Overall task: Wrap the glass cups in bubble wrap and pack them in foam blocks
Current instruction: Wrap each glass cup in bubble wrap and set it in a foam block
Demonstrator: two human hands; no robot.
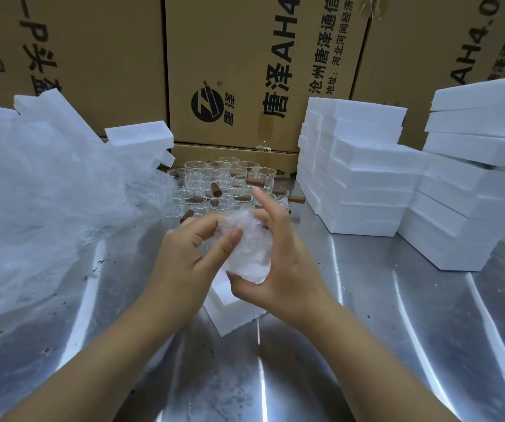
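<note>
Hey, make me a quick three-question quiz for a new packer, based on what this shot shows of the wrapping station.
1. True or false: the bubble-wrapped cup is held by both hands.
2. Where do the unwrapped glass cups stand? A) right of the stacked foam blocks B) behind the hands, between the plastic bag pile and the foam stacks C) inside a cardboard box
3. Fill in: the open foam block lies on the metal table directly below the ____.

Key
1. True: left hand and right hand both grip it.
2. B: plastic bag pile, foam stacks.
3. hands
</note>
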